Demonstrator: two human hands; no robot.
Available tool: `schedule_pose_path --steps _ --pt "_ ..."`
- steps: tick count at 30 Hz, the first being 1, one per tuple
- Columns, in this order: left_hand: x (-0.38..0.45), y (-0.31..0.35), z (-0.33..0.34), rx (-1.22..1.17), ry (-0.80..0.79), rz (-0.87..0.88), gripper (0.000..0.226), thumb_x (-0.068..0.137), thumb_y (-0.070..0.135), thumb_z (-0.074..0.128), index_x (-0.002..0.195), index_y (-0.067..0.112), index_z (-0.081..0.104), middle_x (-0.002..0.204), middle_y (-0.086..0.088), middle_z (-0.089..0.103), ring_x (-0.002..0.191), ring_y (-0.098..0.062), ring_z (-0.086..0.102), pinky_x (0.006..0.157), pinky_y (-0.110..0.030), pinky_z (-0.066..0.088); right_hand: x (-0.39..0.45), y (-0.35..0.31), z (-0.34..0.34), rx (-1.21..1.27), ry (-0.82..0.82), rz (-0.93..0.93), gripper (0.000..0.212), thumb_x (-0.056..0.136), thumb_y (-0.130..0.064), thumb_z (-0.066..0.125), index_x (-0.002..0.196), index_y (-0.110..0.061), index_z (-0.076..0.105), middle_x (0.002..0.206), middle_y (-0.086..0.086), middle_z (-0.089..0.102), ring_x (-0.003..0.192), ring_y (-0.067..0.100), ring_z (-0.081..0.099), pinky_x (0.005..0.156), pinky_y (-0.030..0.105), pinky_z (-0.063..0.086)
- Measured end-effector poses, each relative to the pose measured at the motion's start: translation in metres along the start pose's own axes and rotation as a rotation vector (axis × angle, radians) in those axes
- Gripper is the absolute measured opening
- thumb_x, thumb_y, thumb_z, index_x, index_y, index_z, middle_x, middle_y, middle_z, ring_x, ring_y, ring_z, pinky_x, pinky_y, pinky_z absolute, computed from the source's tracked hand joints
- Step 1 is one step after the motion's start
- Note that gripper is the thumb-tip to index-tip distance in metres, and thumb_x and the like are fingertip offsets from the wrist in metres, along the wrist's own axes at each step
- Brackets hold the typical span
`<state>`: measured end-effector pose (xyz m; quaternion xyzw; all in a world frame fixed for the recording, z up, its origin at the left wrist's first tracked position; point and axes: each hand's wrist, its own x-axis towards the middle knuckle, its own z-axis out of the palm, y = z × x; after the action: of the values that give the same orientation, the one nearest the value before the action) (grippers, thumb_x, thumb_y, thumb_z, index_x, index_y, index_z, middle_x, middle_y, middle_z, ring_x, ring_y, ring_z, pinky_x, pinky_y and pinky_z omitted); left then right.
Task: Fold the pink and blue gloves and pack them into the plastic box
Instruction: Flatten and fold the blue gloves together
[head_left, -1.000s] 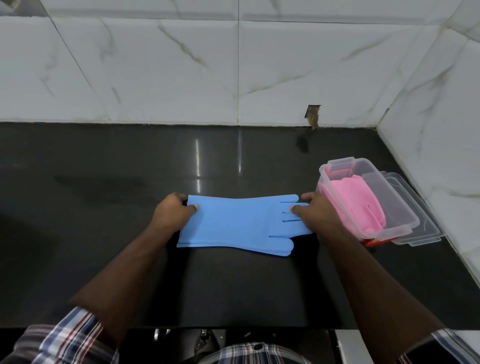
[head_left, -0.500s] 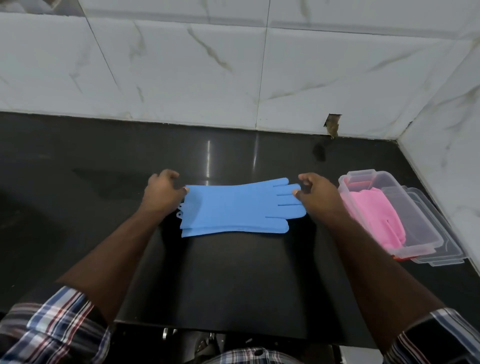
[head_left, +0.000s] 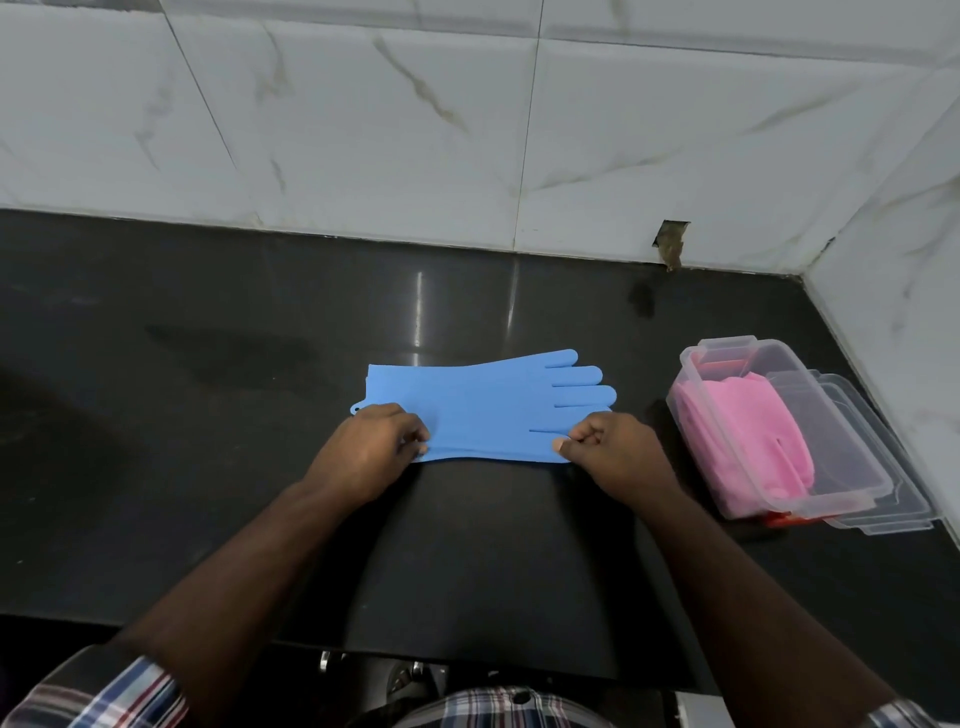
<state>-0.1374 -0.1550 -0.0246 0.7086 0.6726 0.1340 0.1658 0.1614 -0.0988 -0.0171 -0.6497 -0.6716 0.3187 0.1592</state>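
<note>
Blue gloves (head_left: 488, 405) are lying flat near the middle of the counter (head_left: 208, 415), stacked one on the other, fingers pointing toward the right edge, cuffs toward the left.

Left hand (head_left: 371, 449) is pinching the near edge at the cuff end, fingers curled over it. Right hand (head_left: 605, 449) is gripping the near edge at the finger end, thumb on top, fingers tucked.

Step in hand, as judged: starting the fold of the blue pair, both hands taking the near long edge. Next move probably calls for lifting that edge evenly and carrying it over, or bringing one end across to the other, keeping both layers together so they are not sliding apart. The folded bundle needs to end up narrow enough for the box.

Box (head_left: 852, 470) is sitting open by the right edge, near the back corner, well apart from the blue pair. Pink gloves (head_left: 748, 431) are lying inside it, already folded, filling much of the floor. Something red is showing at its far end and under its near corner; cannot tell what. Clear lid (head_left: 883, 514) is resting beneath and beside the box, toward the wall.
</note>
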Motion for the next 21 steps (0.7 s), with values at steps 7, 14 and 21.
schedule_pose_path --steps 7,14,21 --pt "-0.014 0.007 -0.006 0.047 0.223 0.161 0.012 0.094 0.02 0.066 0.103 0.02 0.073 0.101 0.005 0.07 0.093 -0.019 0.063 0.081 -0.04 0.052 0.004 -0.005 -0.007 0.222 0.091 0.012 0.018 0.078 -0.033 0.072 0.067 -0.021 0.064 0.06 -0.008 0.068 0.056 0.01 0.064 0.063 0.035 0.057" --pt "-0.027 0.004 0.007 0.075 0.157 0.127 0.018 0.096 0.027 0.063 0.11 0.023 0.073 0.108 0.005 0.07 0.1 -0.021 0.063 0.087 -0.041 0.05 -0.001 0.008 -0.006 0.195 -0.001 0.036 0.018 0.076 -0.037 0.076 0.072 -0.022 0.068 0.062 -0.006 0.07 0.057 0.008 0.065 0.065 0.034 0.057" --pt "0.004 -0.022 -0.002 -0.208 0.364 -0.25 0.028 0.093 0.018 0.066 0.121 0.018 0.069 0.116 -0.001 0.06 0.097 -0.017 0.062 0.088 -0.026 0.043 0.016 0.011 -0.019 0.178 0.299 0.028 0.01 0.08 -0.033 0.073 0.081 -0.024 0.068 0.079 -0.01 0.067 0.078 0.013 0.065 0.07 0.03 0.047"
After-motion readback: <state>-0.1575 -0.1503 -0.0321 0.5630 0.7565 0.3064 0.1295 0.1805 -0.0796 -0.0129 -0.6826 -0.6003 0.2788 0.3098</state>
